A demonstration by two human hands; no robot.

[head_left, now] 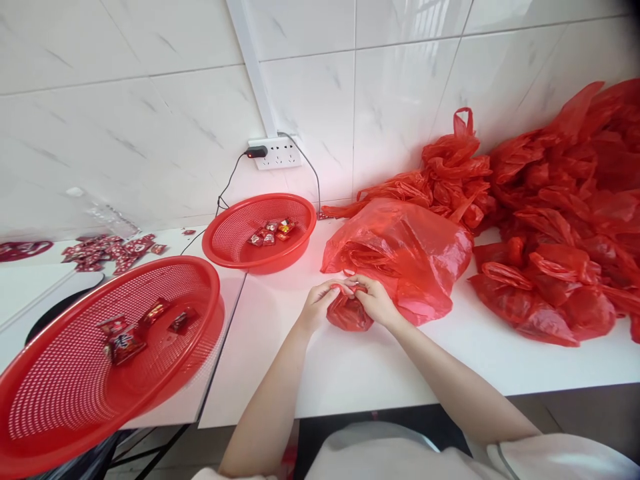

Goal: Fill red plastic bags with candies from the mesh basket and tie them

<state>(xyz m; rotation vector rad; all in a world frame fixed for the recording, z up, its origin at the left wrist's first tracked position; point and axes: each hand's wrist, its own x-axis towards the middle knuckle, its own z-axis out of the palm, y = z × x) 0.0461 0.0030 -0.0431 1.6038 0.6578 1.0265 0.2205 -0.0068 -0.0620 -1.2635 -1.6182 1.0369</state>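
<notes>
Both my hands meet at the middle of the white table (350, 373) over a small red plastic bag (349, 315). My left hand (320, 303) pinches the bag's top from the left, fingers closed on the plastic. My right hand (374, 300) grips the same top from the right, fingers closed too. The small bag bulges below my fingers; its contents are hidden. Right behind it lies a large puffed red plastic bag (400, 250).
A red mesh basket (80, 393) at near left holds a few wrapped candies (125, 340). A second red basket (235, 230) with candies stands behind it. Loose candies (110, 250) lie far left. A heap of red bags (560, 207) fills the right. A wall socket (275, 153) has a plugged cable.
</notes>
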